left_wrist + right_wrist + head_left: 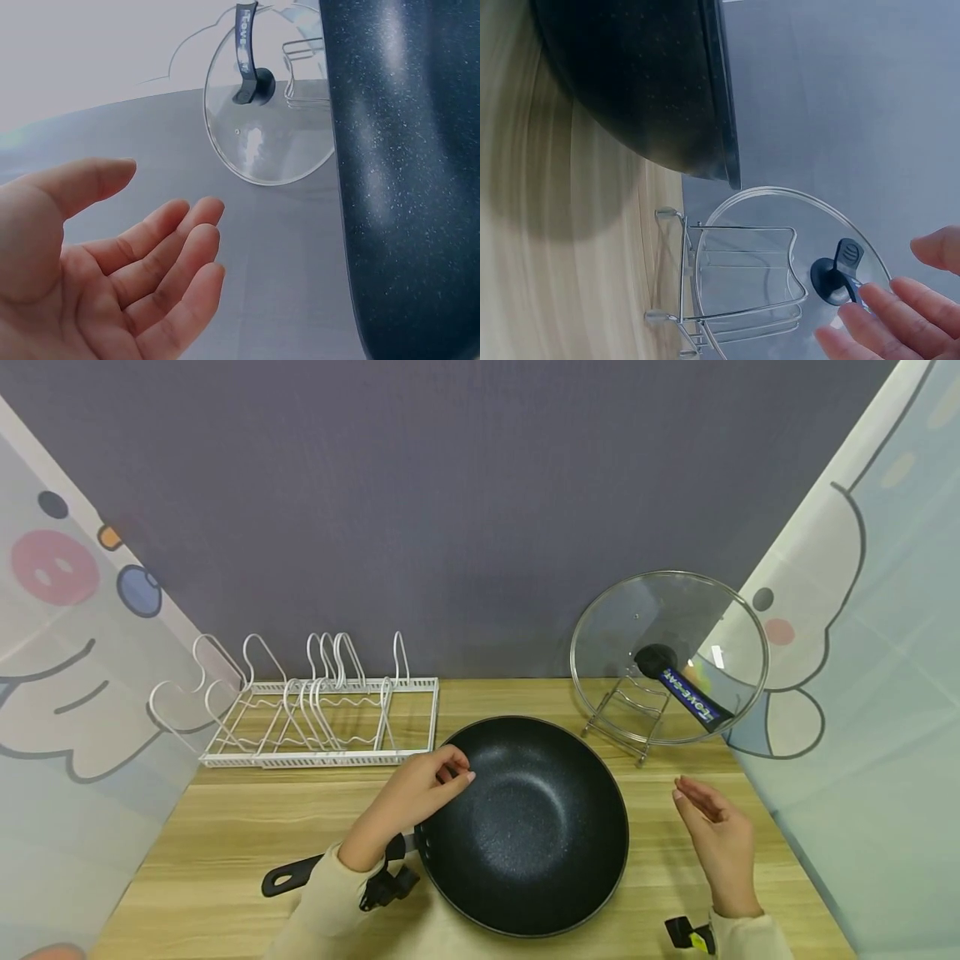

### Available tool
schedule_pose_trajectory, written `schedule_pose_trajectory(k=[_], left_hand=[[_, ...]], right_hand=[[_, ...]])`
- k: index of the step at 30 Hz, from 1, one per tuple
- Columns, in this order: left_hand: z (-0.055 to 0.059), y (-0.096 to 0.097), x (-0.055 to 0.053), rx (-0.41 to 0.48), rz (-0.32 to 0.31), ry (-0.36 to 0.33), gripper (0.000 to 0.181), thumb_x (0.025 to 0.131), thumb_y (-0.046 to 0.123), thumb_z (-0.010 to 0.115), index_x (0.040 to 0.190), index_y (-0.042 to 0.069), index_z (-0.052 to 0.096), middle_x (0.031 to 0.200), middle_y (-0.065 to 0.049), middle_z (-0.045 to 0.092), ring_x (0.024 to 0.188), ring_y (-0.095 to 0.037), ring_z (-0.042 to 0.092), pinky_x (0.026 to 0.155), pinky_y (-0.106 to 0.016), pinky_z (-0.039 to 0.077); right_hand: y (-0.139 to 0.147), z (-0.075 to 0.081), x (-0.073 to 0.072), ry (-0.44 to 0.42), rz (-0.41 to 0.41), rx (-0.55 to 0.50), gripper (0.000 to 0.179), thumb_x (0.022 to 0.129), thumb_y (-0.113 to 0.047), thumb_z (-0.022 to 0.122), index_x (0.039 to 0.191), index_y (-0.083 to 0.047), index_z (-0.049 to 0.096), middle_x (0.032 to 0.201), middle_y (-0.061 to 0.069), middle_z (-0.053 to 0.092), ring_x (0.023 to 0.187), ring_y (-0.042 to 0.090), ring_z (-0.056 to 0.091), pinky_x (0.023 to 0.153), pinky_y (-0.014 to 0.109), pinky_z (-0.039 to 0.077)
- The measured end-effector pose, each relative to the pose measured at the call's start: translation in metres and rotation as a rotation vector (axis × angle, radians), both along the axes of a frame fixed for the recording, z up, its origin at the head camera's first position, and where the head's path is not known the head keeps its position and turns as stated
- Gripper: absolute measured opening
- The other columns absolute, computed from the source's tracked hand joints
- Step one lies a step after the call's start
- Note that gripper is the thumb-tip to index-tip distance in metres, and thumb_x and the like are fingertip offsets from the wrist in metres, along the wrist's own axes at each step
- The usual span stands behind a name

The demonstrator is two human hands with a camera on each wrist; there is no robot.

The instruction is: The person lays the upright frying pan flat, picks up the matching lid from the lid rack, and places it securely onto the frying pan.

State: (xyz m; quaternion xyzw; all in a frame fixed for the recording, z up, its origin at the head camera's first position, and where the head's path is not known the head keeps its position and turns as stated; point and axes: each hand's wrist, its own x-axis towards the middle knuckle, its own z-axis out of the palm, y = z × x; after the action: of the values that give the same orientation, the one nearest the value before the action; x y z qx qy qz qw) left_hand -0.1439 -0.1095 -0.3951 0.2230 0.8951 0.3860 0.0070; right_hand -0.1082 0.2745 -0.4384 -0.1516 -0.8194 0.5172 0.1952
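Observation:
A black wok (525, 827) sits on the wooden table, its handle (292, 875) pointing left. My left hand (416, 789) is over the wok's left rim; its fingers are loosely bent, and in the left wrist view the palm (90, 300) holds nothing. To the right of the wok, my right hand (716, 839) hovers over the table, fingers relaxed and nothing between them. Beyond it, a glass lid (615, 635) with a black knob and handle (686, 689) leans upright in a small wire stand (633, 727). The right wrist view shows the fingers (907, 319) overlapping the lid's edge.
A white wire dish rack (300, 760) stands at the back left of the table (225, 852). Behind rises a grey wall panel (450, 510). Cartoon-printed panels (885, 735) flank both sides.

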Motion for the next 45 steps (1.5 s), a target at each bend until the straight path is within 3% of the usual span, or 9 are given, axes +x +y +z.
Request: schedule_pose_trajectory(k=[8, 16, 22, 28, 30, 33, 37, 42, 45], left_hand=[[0.006, 0.012, -0.008, 0.025, -0.008, -0.018, 0.016, 0.093, 0.032, 0.058, 0.102, 0.020, 0.062, 0.086, 0.009, 0.063, 0.078, -0.005, 0.058, 0.070, -0.024, 0.049], [0.009, 0.026, -0.018, 0.065, -0.014, -0.047, 0.015, 0.092, 0.030, 0.059, 0.099, 0.018, 0.063, 0.088, 0.007, 0.064, 0.081, -0.006, 0.059, 0.074, -0.025, 0.050], [0.011, 0.033, -0.026, 0.042, -0.014, -0.034, 0.017, 0.093, 0.032, 0.058, 0.101, 0.018, 0.063, 0.090, 0.005, 0.066, 0.083, -0.008, 0.061, 0.075, -0.028, 0.050], [0.015, 0.040, -0.032, 0.023, -0.006, -0.057, 0.022, 0.093, 0.033, 0.057, 0.105, 0.015, 0.063, 0.094, 0.002, 0.066, 0.086, -0.012, 0.061, 0.078, -0.032, 0.050], [0.016, 0.041, -0.034, 0.027, -0.014, -0.065, 0.023, 0.093, 0.033, 0.057, 0.105, 0.014, 0.063, 0.095, 0.001, 0.066, 0.088, -0.012, 0.061, 0.079, -0.031, 0.050], [0.016, 0.044, -0.037, 0.038, -0.031, -0.068, 0.022, 0.093, 0.032, 0.056, 0.105, 0.014, 0.062, 0.095, 0.001, 0.066, 0.088, -0.012, 0.061, 0.080, -0.031, 0.050], [0.020, 0.047, -0.040, 0.032, -0.041, -0.048, 0.021, 0.093, 0.031, 0.056, 0.104, 0.014, 0.062, 0.095, 0.001, 0.066, 0.086, -0.011, 0.060, 0.077, -0.029, 0.049], [0.025, 0.053, -0.043, 0.006, -0.044, -0.015, 0.024, 0.093, 0.030, 0.057, 0.107, 0.012, 0.062, 0.094, 0.001, 0.067, 0.085, -0.011, 0.061, 0.075, -0.027, 0.049], [0.027, 0.057, -0.044, -0.009, -0.048, -0.002, 0.023, 0.093, 0.031, 0.057, 0.107, 0.013, 0.062, 0.095, 0.001, 0.067, 0.085, -0.010, 0.061, 0.075, -0.026, 0.050]], right_hand=[[0.003, 0.009, -0.005, -0.007, -0.006, 0.004, 0.034, 0.088, -0.016, 0.066, 0.118, 0.001, 0.062, 0.094, -0.029, 0.061, 0.084, -0.017, 0.057, 0.071, 0.003, 0.046], [0.007, 0.011, -0.015, 0.061, -0.009, 0.022, 0.031, 0.086, -0.011, 0.067, 0.114, 0.002, 0.064, 0.094, -0.026, 0.063, 0.084, -0.017, 0.057, 0.071, 0.003, 0.047], [0.011, 0.013, -0.022, 0.119, -0.005, 0.034, 0.030, 0.085, -0.003, 0.067, 0.113, 0.006, 0.063, 0.090, -0.030, 0.059, 0.080, -0.018, 0.057, 0.069, 0.002, 0.046], [0.014, 0.019, -0.029, 0.194, -0.003, 0.114, 0.029, 0.083, -0.001, 0.068, 0.111, 0.005, 0.065, 0.094, -0.029, 0.058, 0.082, -0.019, 0.056, 0.070, 0.001, 0.045], [0.015, 0.020, -0.031, 0.199, -0.011, 0.145, 0.029, 0.083, -0.003, 0.068, 0.111, 0.004, 0.066, 0.097, -0.024, 0.061, 0.080, -0.021, 0.055, 0.070, 0.001, 0.044], [0.016, 0.023, -0.034, 0.206, -0.008, 0.199, 0.028, 0.084, -0.005, 0.068, 0.110, 0.003, 0.066, 0.105, -0.003, 0.068, 0.079, -0.023, 0.052, 0.069, 0.000, 0.044], [0.021, 0.026, -0.041, 0.191, 0.002, 0.259, 0.030, 0.086, -0.009, 0.066, 0.113, 0.003, 0.065, 0.113, 0.022, 0.065, 0.083, -0.023, 0.049, 0.071, -0.001, 0.043], [0.026, 0.029, -0.050, 0.180, -0.007, 0.324, 0.031, 0.086, -0.012, 0.067, 0.116, -0.001, 0.065, 0.115, 0.019, 0.065, 0.091, -0.019, 0.049, 0.080, 0.000, 0.041], [0.028, 0.030, -0.054, 0.206, -0.010, 0.370, 0.031, 0.085, -0.011, 0.068, 0.114, -0.001, 0.065, 0.113, 0.020, 0.066, 0.103, 0.004, 0.061, 0.083, -0.001, 0.037]])
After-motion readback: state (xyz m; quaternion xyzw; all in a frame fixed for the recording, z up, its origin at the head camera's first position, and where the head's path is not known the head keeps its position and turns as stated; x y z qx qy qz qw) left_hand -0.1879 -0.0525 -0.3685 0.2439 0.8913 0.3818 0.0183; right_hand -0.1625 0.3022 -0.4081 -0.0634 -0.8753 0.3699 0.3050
